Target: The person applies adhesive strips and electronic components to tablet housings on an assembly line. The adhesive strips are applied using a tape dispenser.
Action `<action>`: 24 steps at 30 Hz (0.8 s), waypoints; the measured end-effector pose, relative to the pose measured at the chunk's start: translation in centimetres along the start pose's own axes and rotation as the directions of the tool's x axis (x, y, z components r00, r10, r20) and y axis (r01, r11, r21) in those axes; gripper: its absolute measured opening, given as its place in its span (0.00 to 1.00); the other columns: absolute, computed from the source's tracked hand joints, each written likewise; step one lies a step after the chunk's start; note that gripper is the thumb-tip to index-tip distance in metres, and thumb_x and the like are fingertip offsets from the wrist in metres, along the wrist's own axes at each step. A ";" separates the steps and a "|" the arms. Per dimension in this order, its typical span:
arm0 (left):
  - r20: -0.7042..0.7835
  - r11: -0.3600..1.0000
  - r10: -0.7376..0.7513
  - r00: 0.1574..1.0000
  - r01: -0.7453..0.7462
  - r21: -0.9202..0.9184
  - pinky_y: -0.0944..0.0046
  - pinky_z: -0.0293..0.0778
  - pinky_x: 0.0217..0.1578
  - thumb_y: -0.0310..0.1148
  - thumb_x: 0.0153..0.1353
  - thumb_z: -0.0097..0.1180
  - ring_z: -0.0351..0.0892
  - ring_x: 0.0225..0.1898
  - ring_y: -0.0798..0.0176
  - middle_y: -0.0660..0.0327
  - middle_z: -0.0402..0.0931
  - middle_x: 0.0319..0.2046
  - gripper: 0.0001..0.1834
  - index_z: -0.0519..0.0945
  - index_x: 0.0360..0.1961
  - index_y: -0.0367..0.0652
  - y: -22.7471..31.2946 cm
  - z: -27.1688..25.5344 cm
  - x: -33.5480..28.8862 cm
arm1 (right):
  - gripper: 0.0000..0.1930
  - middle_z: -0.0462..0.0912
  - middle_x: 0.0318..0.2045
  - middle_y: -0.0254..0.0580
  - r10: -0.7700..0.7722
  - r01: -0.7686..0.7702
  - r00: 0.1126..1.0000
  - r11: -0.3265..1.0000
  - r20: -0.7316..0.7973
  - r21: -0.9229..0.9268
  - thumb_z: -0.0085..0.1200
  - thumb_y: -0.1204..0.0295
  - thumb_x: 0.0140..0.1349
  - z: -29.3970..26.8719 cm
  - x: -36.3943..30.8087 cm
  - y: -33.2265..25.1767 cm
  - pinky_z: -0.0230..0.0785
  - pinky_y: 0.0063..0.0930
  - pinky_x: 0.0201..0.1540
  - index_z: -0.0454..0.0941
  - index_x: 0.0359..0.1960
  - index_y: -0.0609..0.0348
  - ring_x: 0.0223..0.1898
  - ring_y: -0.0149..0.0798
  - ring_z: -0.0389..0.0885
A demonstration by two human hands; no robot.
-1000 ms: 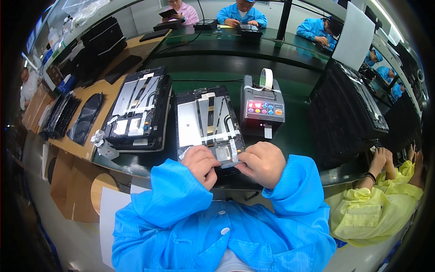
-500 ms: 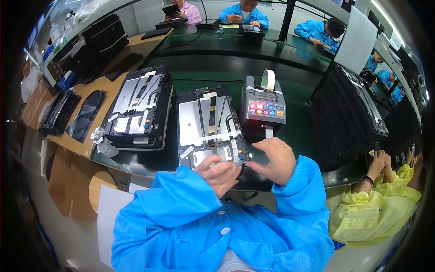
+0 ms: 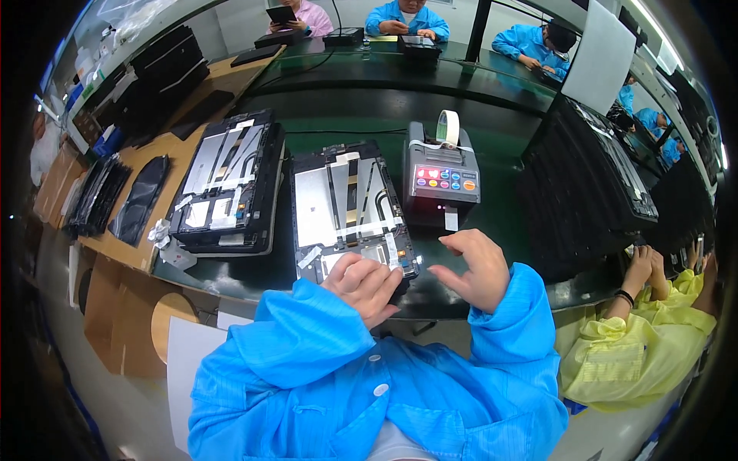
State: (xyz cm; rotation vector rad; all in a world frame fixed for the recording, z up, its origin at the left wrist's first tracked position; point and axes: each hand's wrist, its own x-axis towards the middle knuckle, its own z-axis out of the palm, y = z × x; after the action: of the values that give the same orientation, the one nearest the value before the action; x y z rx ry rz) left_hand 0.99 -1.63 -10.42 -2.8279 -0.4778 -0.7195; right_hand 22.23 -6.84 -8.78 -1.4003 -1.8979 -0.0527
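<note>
My left hand (image 3: 360,287) rests over the near edge of an opened tablet-like device (image 3: 315,215). Its fingers lie stretched on the device beside strips of white tape, hiding part of that edge. The device has silver plates, dark cables and a black frame. To its right my right hand (image 3: 478,270) hovers near the table edge, thumb and forefinger apart, and I see nothing between them. Beyond that hand stands a grey tape dispenser (image 3: 443,165) with lit buttons. A roll of white tape (image 3: 448,127) sits on top, and a short tape tab (image 3: 451,220) sticks out in front.
On the left is a stack of similar opened devices (image 3: 223,184), with a crumpled white wad (image 3: 160,233) by its corner. A tall black stack (image 3: 584,177) stands at right. A person in yellow (image 3: 623,346) works beside me; others sit across the green table (image 3: 330,104).
My left hand's fingers have moved from near my right thumb to lie flatter on the device. My right hand has drawn slightly right, away from it. The dispenser's tape tab looks longer.
</note>
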 end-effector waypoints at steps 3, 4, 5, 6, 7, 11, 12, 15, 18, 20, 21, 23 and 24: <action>-0.016 1.000 -0.024 1.000 0.024 -0.018 0.59 0.53 0.49 0.45 0.37 0.63 0.57 0.44 0.61 0.62 0.67 0.36 0.29 0.73 0.41 0.42 0.1 0.3 0.2 | 0.19 0.75 0.30 0.43 -0.005 0.005 1.000 1.000 0.007 0.008 0.63 0.70 0.37 0.1 0.0 0.0 0.68 0.32 0.33 0.71 0.33 0.59 0.32 0.44 0.74; -0.016 1.000 -0.027 1.000 0.026 -0.017 0.59 0.53 0.49 0.45 0.37 0.63 0.57 0.44 0.61 0.62 0.67 0.36 0.29 0.73 0.41 0.42 0.2 0.2 0.3 | 0.19 0.75 0.30 0.43 -0.005 0.005 1.000 1.000 0.010 0.011 0.63 0.70 0.37 0.2 0.0 0.0 0.68 0.32 0.33 0.71 0.33 0.60 0.32 0.44 0.74; -0.018 0.999 -0.032 0.999 0.032 -0.009 0.59 0.53 0.49 0.45 0.36 0.63 0.58 0.44 0.61 0.62 0.67 0.36 0.30 0.73 0.41 0.42 0.3 0.2 0.3 | 0.19 0.75 0.30 0.43 -0.008 0.008 1.000 1.000 0.011 0.011 0.63 0.70 0.37 0.2 -0.1 0.0 0.68 0.32 0.33 0.71 0.33 0.60 0.32 0.44 0.74; -0.019 0.999 -0.038 0.999 0.038 0.002 0.59 0.53 0.49 0.45 0.35 0.64 0.58 0.44 0.61 0.62 0.67 0.36 0.30 0.73 0.41 0.42 0.3 0.1 0.3 | 0.19 0.75 0.30 0.43 -0.004 0.004 1.000 1.000 0.014 0.020 0.62 0.70 0.37 0.3 -0.1 0.0 0.68 0.32 0.33 0.71 0.33 0.60 0.32 0.44 0.74; -0.020 0.999 -0.040 0.999 0.040 0.005 0.59 0.53 0.49 0.45 0.35 0.64 0.58 0.44 0.61 0.62 0.67 0.36 0.30 0.73 0.41 0.42 0.2 0.2 0.2 | 0.18 0.75 0.30 0.43 0.000 0.000 1.000 1.000 0.016 0.029 0.62 0.70 0.37 0.4 -0.1 0.0 0.68 0.32 0.33 0.71 0.33 0.60 0.32 0.45 0.74; -0.027 0.999 -0.047 0.999 0.047 -0.002 0.60 0.53 0.49 0.45 0.36 0.63 0.57 0.45 0.61 0.61 0.68 0.36 0.30 0.74 0.40 0.40 0.3 0.1 0.1 | 0.18 0.75 0.30 0.43 -0.014 0.012 0.999 0.999 0.037 0.053 0.62 0.71 0.38 0.6 0.1 -0.3 0.68 0.32 0.33 0.72 0.33 0.60 0.32 0.45 0.74; -0.016 0.998 -0.055 0.998 0.055 -0.023 0.61 0.53 0.49 0.43 0.37 0.62 0.57 0.46 0.61 0.61 0.69 0.36 0.28 0.74 0.40 0.38 0.2 0.0 0.2 | 0.18 0.75 0.30 0.43 -0.015 0.013 0.999 0.999 0.036 0.053 0.62 0.71 0.38 0.6 0.0 -0.3 0.68 0.32 0.33 0.72 0.33 0.60 0.32 0.45 0.74; -0.040 0.999 -0.033 0.999 0.033 -0.011 0.59 0.54 0.48 0.45 0.33 0.64 0.59 0.44 0.61 0.63 0.69 0.35 0.30 0.75 0.39 0.41 0.0 -0.2 0.3 | 0.18 0.75 0.30 0.43 -0.018 0.016 0.999 0.998 0.044 0.057 0.62 0.70 0.38 0.6 0.1 -0.5 0.68 0.33 0.34 0.72 0.34 0.60 0.32 0.45 0.74; -0.024 0.996 -0.088 0.996 0.089 0.018 0.58 0.56 0.47 0.41 0.32 0.65 0.61 0.42 0.61 0.64 0.71 0.33 0.25 0.77 0.35 0.41 -0.9 -2.1 -0.6 | 0.19 0.74 0.30 0.44 -0.034 0.031 0.998 0.997 0.045 0.064 0.62 0.72 0.38 0.6 0.2 -0.6 0.67 0.31 0.31 0.71 0.34 0.61 0.30 0.43 0.74; -0.115 0.983 -0.145 0.983 0.156 0.096 0.57 0.57 0.45 0.37 0.31 0.65 0.62 0.41 0.61 0.65 0.72 0.30 0.21 0.79 0.31 0.42 -1.4 -2.5 -1.1 | 0.19 0.74 0.29 0.44 -0.043 0.040 0.999 0.997 0.034 0.065 0.63 0.74 0.37 0.6 0.2 -0.6 0.67 0.28 0.29 0.71 0.34 0.62 0.27 0.41 0.73; -0.156 0.980 -0.140 0.978 0.160 0.121 0.57 0.57 0.45 0.35 0.31 0.64 0.62 0.41 0.61 0.66 0.72 0.30 0.20 0.79 0.30 0.42 -1.7 -2.4 -1.5 | 0.19 0.74 0.30 0.44 -0.022 0.019 0.998 0.998 0.062 0.057 0.62 0.72 0.38 0.8 0.2 -0.7 0.67 0.30 0.32 0.72 0.34 0.61 0.30 0.42 0.73; -0.175 0.988 -0.124 0.977 0.139 0.072 0.57 0.58 0.45 0.34 0.31 0.64 0.63 0.40 0.61 0.66 0.72 0.29 0.18 0.79 0.29 0.42 -1.4 -2.3 -0.9 | 0.18 0.74 0.31 0.43 -0.002 -0.003 0.996 0.999 0.090 0.049 0.61 0.70 0.40 1.2 0.2 -1.0 0.67 0.33 0.35 0.72 0.34 0.60 0.34 0.44 0.73; -0.196 0.993 -0.111 0.974 0.118 0.023 0.58 0.58 0.45 0.33 0.32 0.63 0.63 0.40 0.61 0.67 0.72 0.28 0.16 0.79 0.28 0.43 -1.2 -2.2 -0.5 | 0.18 0.73 0.31 0.42 -0.044 0.042 0.997 0.999 0.063 0.030 0.62 0.70 0.39 1.4 0.3 -1.2 0.66 0.32 0.36 0.72 0.35 0.59 0.34 0.44 0.73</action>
State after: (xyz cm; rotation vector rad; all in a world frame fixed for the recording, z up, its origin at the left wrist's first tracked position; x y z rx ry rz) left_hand -0.83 -1.21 -8.61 -2.6794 -0.6170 -0.9886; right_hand 20.41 -6.43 -9.11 -1.3565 -1.9732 -0.0020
